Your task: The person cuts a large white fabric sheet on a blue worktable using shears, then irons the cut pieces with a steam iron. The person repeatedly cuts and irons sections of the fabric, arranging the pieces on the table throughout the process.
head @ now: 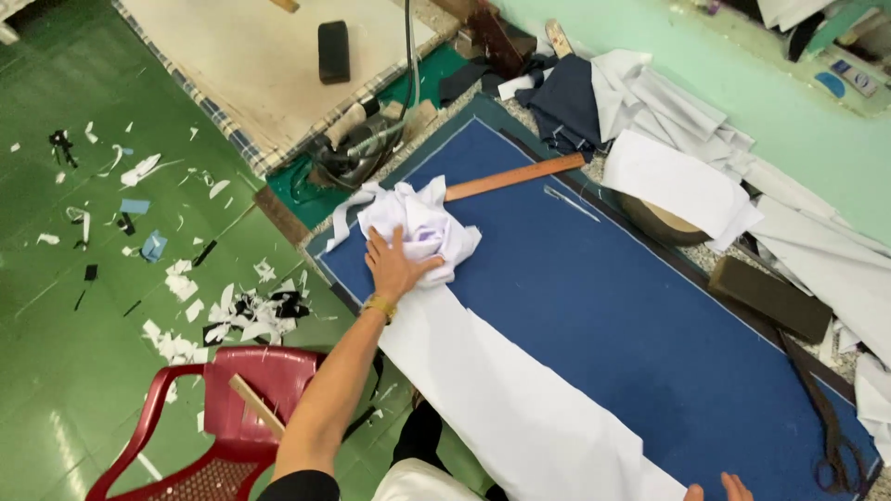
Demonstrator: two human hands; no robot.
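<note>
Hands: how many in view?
2. Left hand presses the crumpled white cloth on the blue table. Right hand only shows fingertips at the bottom edge.

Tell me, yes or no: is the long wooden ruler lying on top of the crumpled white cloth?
No. The long wooden ruler lies on the blue table cover, its end tucked behind the crumpled white cloth under the left hand.

Hands on white cloth on a blue table

The left hand (397,266) lies flat on a crumpled bunch of white cloth (422,225). A long white strip (520,399) runs down the blue table (640,315). The fingertips of the right hand (719,489) peek in at the bottom. A wooden ruler (515,176) lies just behind the bunch. A red chair (232,417) stands on the green floor (56,353).
</note>
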